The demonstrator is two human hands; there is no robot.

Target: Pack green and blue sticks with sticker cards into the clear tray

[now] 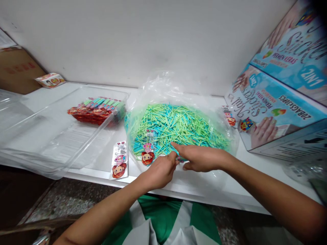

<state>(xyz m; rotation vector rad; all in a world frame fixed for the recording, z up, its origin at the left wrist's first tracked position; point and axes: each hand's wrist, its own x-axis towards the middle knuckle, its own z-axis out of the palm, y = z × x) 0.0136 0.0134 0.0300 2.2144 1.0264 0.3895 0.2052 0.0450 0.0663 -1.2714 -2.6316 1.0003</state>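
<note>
My left hand (163,169) is closed, pinching one end of a small printed packet (180,159) at the front edge of the plastic bag. From the other side my right hand (198,157) has the packet's other end between its thumb and fingers, its forefinger stretched out over the sticks. Most of this packet is hidden by the hands. Behind them lies a clear plastic bag (163,85) full of thin green and blue sticks (176,122). A packet with a red-haired cartoon face (148,158) rests on the bag's front left.
A stack of similar packets (119,161) lies left of the bag. Further left, a clear plastic tray (51,136) holds many filled packets (94,110). Blue printed boxes (276,109) stand at right; a brown carton (19,71) and a small box (50,80) stand back left.
</note>
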